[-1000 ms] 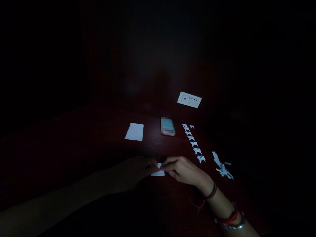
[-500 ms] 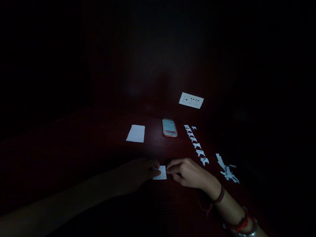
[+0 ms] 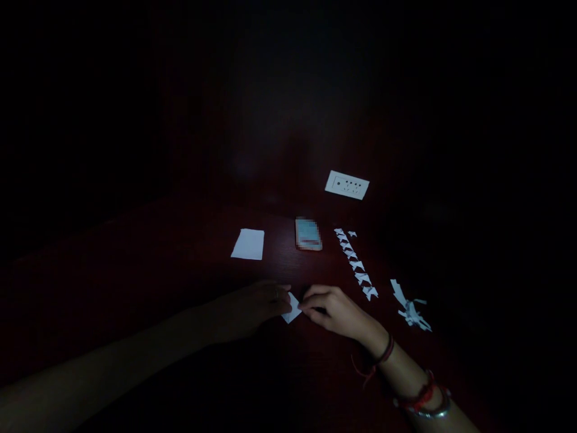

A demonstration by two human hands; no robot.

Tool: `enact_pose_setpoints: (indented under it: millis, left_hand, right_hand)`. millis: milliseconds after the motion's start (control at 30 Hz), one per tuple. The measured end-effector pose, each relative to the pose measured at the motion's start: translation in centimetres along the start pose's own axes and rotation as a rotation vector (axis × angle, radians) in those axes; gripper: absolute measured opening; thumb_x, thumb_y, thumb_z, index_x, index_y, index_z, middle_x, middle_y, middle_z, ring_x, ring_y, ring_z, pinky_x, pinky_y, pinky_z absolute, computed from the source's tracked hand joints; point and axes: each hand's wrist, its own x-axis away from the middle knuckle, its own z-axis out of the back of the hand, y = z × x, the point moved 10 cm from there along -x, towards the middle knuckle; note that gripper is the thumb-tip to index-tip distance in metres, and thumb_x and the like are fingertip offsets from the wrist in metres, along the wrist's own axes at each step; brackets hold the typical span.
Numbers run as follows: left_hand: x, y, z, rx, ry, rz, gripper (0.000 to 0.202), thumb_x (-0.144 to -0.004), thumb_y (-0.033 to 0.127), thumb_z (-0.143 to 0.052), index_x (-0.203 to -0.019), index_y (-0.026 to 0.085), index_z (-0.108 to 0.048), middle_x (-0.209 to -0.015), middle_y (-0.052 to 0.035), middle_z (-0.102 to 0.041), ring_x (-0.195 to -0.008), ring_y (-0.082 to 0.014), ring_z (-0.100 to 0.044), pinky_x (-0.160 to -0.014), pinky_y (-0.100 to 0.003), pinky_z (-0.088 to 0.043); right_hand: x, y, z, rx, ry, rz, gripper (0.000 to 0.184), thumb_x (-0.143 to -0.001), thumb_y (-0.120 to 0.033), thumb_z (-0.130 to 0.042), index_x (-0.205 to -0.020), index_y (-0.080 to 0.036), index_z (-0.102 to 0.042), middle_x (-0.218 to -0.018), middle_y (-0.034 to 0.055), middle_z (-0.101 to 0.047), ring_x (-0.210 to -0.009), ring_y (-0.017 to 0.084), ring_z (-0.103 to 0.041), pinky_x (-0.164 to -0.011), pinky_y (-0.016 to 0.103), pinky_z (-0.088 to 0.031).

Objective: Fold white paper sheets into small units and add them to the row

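Note:
A small white piece of paper (image 3: 292, 309) lies on the dark red table (image 3: 180, 282) between my two hands. My left hand (image 3: 252, 307) comes in from the left, in deep shadow, with its fingertips pinched on the paper's left edge. My right hand (image 3: 331, 310), with red thread bands and a bangle at the wrist, pinches the paper's right corner. The paper sits tilted, one corner pointing down.
A white paper square (image 3: 247, 244) lies further back on the left. A small blurred card-like object (image 3: 308, 234) sits mid-table. A row of several folded white paper shapes (image 3: 356, 264) runs diagonally, paper scraps (image 3: 409, 308) lie right, and a white socket plate (image 3: 347, 184) is behind.
The small paper has turned from lying square to tilted on a corner. Both hands stayed pinched on it, shifting only slightly.

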Motion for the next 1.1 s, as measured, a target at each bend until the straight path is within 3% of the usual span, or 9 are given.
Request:
enact_pose_setpoints:
  millis: [167, 333, 500, 733, 967, 1100]
  left_hand:
    - [-0.1, 0.9, 1.2, -0.136, 0.030, 0.091, 0.031, -0.082, 0.012, -0.038, -0.112, 0.016, -0.044, -0.111, -0.0108, -0.049, -0.099, -0.0224, -0.045, -0.082, -0.038, -0.034]
    - [0.0, 1.3, 1.1, -0.130, 0.030, 0.107, 0.035, -0.082, 0.014, -0.039, -0.116, 0.021, -0.040, -0.112, -0.0087, -0.047, -0.095, -0.0210, -0.046, -0.079, -0.035, -0.036]
    - [-0.1, 0.7, 0.5, -0.146, 0.033, 0.109, 0.036, -0.082, 0.016, -0.040, -0.118, 0.023, -0.038, -0.112, -0.0086, -0.047, -0.094, -0.0208, -0.046, -0.076, -0.032, -0.037]
    - [-0.2, 0.5, -0.2, -0.128, 0.003, 0.113, 0.047, -0.075, 0.016, -0.047, -0.120, 0.026, -0.035, -0.114, -0.0071, -0.045, -0.098, -0.0224, -0.043, -0.079, -0.034, -0.034]
    - [-0.2, 0.9, 0.2, -0.102, -0.032, 0.103, 0.051, -0.071, 0.009, -0.046, -0.118, 0.027, -0.037, -0.114, -0.0073, -0.045, -0.094, -0.0213, -0.046, -0.077, -0.032, -0.035]
    - [0.0, 0.9, 0.4, -0.062, 0.020, 0.083, 0.047, -0.074, 0.009, -0.041, -0.118, 0.026, -0.039, -0.114, -0.0073, -0.045, -0.096, -0.0206, -0.045, -0.078, -0.032, -0.034]
  right_hand:
    - [-0.1, 0.3, 0.5, -0.119, 0.025, -0.054, 0.016, -0.074, -0.014, -0.048, -0.083, -0.017, -0.061, -0.082, 0.0016, -0.056, -0.069, 0.009, -0.051, -0.064, 0.019, -0.041]
    - [0.0, 2.8, 1.8, -0.169, 0.221, -0.266, 0.013, -0.073, -0.020, -0.051, -0.082, -0.015, -0.059, -0.078, 0.0026, -0.054, -0.066, 0.009, -0.049, -0.060, 0.021, -0.040]
    - [-0.4, 3.4, 0.1, -0.234, 0.158, -0.320, 0.012, -0.069, -0.021, -0.056, -0.080, -0.015, -0.059, -0.077, 0.0018, -0.053, -0.066, 0.010, -0.048, -0.060, 0.021, -0.040]
    - [0.1, 4.8, 0.3, -0.194, 0.227, -0.458, 0.018, -0.064, -0.022, -0.061, -0.081, -0.016, -0.058, -0.080, 0.0023, -0.050, -0.070, 0.011, -0.047, -0.065, 0.023, -0.039]
    - [-0.1, 5.5, -0.1, -0.266, 0.231, -0.461, 0.017, -0.060, -0.019, -0.063, -0.075, -0.015, -0.056, -0.077, 0.0008, -0.051, -0.065, 0.010, -0.046, -0.060, 0.022, -0.039]
    - [-0.1, 5.7, -0.6, -0.382, 0.238, -0.468, 0.017, -0.060, -0.018, -0.061, -0.075, -0.016, -0.052, -0.071, -0.0014, -0.052, -0.061, 0.008, -0.045, -0.058, 0.020, -0.039]
